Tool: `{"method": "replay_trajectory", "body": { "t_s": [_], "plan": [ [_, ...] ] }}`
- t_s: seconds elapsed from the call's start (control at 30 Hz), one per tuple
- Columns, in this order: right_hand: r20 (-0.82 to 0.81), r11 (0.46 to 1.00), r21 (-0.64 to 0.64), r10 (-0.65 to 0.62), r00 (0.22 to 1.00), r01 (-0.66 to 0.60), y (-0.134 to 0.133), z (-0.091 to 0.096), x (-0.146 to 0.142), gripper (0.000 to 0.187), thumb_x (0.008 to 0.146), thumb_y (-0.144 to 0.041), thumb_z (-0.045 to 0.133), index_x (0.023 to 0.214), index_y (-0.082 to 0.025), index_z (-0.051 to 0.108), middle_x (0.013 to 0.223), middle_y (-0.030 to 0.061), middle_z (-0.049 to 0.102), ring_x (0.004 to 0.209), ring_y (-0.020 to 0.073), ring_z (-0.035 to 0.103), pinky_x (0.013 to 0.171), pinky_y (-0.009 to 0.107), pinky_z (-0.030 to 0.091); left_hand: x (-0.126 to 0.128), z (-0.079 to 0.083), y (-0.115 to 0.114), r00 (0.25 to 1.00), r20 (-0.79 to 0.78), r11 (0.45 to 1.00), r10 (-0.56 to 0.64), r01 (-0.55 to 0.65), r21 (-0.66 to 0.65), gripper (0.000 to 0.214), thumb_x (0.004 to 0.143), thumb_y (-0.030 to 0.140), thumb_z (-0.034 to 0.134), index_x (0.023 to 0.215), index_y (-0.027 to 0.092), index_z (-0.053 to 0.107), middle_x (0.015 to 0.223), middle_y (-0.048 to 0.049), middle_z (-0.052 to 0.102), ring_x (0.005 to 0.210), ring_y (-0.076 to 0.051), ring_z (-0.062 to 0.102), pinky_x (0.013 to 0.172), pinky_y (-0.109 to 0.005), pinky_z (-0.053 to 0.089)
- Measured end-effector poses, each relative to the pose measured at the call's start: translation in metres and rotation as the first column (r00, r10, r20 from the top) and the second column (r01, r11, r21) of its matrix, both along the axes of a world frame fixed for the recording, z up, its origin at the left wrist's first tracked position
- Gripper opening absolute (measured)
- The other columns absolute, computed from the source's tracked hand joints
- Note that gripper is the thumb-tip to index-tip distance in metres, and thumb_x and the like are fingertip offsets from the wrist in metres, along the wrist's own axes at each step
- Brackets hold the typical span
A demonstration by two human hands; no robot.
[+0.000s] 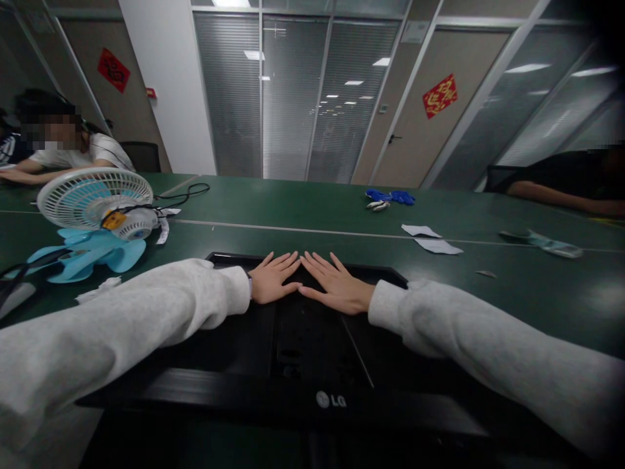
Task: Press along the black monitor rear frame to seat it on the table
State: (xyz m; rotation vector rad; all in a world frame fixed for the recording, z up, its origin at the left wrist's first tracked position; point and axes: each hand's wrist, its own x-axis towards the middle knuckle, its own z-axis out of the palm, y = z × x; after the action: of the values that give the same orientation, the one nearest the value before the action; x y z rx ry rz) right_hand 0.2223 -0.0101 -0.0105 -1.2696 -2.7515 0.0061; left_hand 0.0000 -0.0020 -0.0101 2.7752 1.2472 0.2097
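Note:
A black LG monitor (234,384) lies face up on the green table in front of me, its logo bezel toward me. My left hand (275,277) rests flat, palm down, near the far edge of its dark screen, fingers spread. Beside it, my right hand (336,283) lies the same way, and the two hands meet or nearly meet at the index fingers and thumbs. Neither hand holds anything. Grey sleeves cover both my forearms and hide parts of the monitor's sides. Ceiling light or other shapes reflect faintly in the screen.
To the left are a white fan (97,202) with a cable and a loose blue fan blade (124,254). Farther back lie blue gloves (390,197); white paper (432,240) and a clear plastic packet (554,245) are at right. Other people sit at both ends.

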Motion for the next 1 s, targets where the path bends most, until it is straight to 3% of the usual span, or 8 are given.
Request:
{"method": "replay_trajectory", "body": {
  "t_s": [0.17,0.3,0.5,0.6,0.7,0.83,0.93,1.0],
  "plan": [
    [-0.013,0.996,-0.085,0.003,1.0,-0.004,0.001,0.006,-0.002,0.056,0.094,-0.048,0.056,0.141,-0.019,0.046,0.148,0.0129,0.038,0.136,0.0292,0.038,0.113,0.058,0.031,-0.002,0.002,0.001,1.0,0.013,0.999,-0.017,0.018,-0.051,0.052,0.097,0.04,0.06,0.144,0.022,0.045,0.155,-0.012,0.037,0.141,-0.035,0.038,0.114,-0.064,0.029],
    [-0.002,0.984,-0.177,0.016,1.0,-0.016,-0.008,0.025,-0.003,0.057,0.094,-0.048,0.055,0.143,-0.019,0.045,0.151,0.0127,0.035,0.14,0.0301,0.034,0.115,0.06,0.027,-0.001,0.018,-0.005,0.997,0.019,0.992,-0.081,0.083,-0.095,0.053,0.098,0.039,0.059,0.145,0.022,0.043,0.157,-0.0121,0.034,0.143,-0.035,0.034,0.115,-0.064,0.026],
    [0.067,0.903,-0.423,0.112,0.992,-0.073,-0.061,0.058,0.009,0.056,0.097,-0.05,0.051,0.144,-0.019,0.045,0.15,0.0128,0.039,0.141,0.0286,0.034,0.118,0.06,0.021,-0.007,0.056,-0.062,0.976,0.002,0.94,-0.218,0.21,-0.269,0.052,0.105,0.044,0.042,0.149,0.017,0.038,0.158,-0.0143,0.035,0.147,-0.03,0.031,0.119,-0.057,0.025],
    [0.1,0.86,-0.508,0.12,0.988,-0.053,-0.085,0.065,0.011,0.06,0.098,-0.052,0.046,0.147,-0.019,0.04,0.153,0.0135,0.034,0.145,0.0295,0.028,0.118,0.061,0.02,-0.012,0.063,-0.093,0.966,-0.04,0.904,-0.255,0.223,-0.364,0.06,0.107,0.049,0.026,0.152,0.01,0.032,0.159,-0.0162,0.032,0.149,-0.025,0.027,0.123,-0.048,0.021],
    [0.129,0.849,-0.528,0.102,0.986,-0.018,-0.093,0.066,0.008,0.063,0.099,-0.054,0.044,0.15,-0.019,0.036,0.156,0.0141,0.029,0.147,0.0307,0.023,0.119,0.062,0.018,-0.014,0.06,-0.105,0.959,-0.089,0.882,-0.27,0.209,-0.423,0.069,0.105,0.055,0.022,0.154,0.006,0.027,0.16,-0.0179,0.024,0.15,-0.028,0.022,0.123,-0.05,0.013],
    [0.148,0.86,-0.508,0.142,0.979,-0.048,-0.088,0.072,0.004,0.061,0.099,-0.052,0.044,0.149,-0.018,0.039,0.155,0.0146,0.033,0.147,0.0303,0.025,0.118,0.063,0.018,-0.011,0.063,-0.1,0.953,-0.107,0.87,-0.284,0.208,-0.448,0.069,0.106,0.053,0.02,0.153,0.004,0.027,0.158,-0.0178,0.024,0.149,-0.03,0.021,0.122,-0.052,0.016],
    [0.139,0.871,-0.472,0.227,0.964,-0.137,-0.097,0.086,0.005,0.054,0.102,-0.05,0.035,0.147,-0.021,0.045,0.152,0.0102,0.038,0.146,0.0272,0.028,0.12,0.057,0.024,-0.015,0.081,-0.103,0.953,-0.084,0.872,-0.292,0.229,-0.432,0.06,0.108,0.045,0.018,0.151,0.007,0.035,0.155,-0.0123,0.034,0.148,-0.025,0.026,0.122,-0.043,0.025],
    [0.122,0.89,-0.416,0.257,0.959,-0.186,-0.117,0.095,0.008,0.058,0.102,-0.056,0.029,0.147,-0.023,0.045,0.148,0.0068,0.043,0.141,0.0244,0.037,0.118,0.05,0.034,-0.021,0.097,-0.119,0.958,-0.047,0.887,-0.282,0.242,-0.394,0.056,0.108,0.043,0.018,0.15,0.012,0.038,0.154,-0.0069,0.039,0.146,-0.019,0.033,0.119,-0.032,0.031]
  ]
}}
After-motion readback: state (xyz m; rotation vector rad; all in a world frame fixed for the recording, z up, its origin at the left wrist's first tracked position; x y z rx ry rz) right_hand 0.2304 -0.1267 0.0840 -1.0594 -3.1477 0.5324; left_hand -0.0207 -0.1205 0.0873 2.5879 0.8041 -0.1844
